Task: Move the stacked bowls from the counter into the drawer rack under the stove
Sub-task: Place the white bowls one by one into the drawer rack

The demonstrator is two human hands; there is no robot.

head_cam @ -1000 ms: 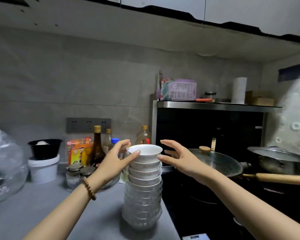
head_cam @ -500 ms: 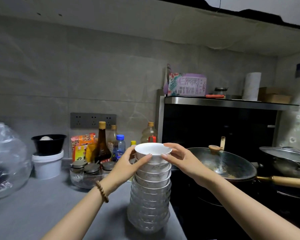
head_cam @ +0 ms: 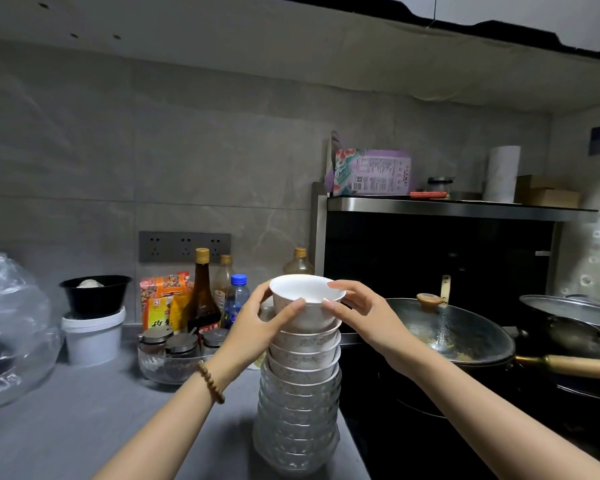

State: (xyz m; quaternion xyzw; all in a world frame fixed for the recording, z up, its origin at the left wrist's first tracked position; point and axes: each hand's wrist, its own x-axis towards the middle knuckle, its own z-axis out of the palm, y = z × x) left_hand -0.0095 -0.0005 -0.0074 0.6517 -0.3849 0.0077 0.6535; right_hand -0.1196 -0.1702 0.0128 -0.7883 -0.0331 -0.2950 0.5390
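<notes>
The stack of bowls (head_cam: 298, 403) stands on the grey tabletop (head_cam: 84, 427) at 6 o'clock in the view, right at the edge beside the stove; the wok (head_cam: 458, 337) sits at 3 o'clock from it, and the bottles (head_cam: 201, 292) at 10 o'clock. The left hand (head_cam: 267, 327) and the right hand (head_cam: 364, 317) clasp the top bowl (head_cam: 307, 299) from opposite sides, fingers curled round its wall, thumbs on the near face; whether it has cleared the bowl beneath I cannot tell. The step in hand looks like the first pick-up, so the task is barely begun. The next move calls for a straight upward lift, so the tall stack below does not sway; then a carry down to the drawer rack, which is out of view.
</notes>
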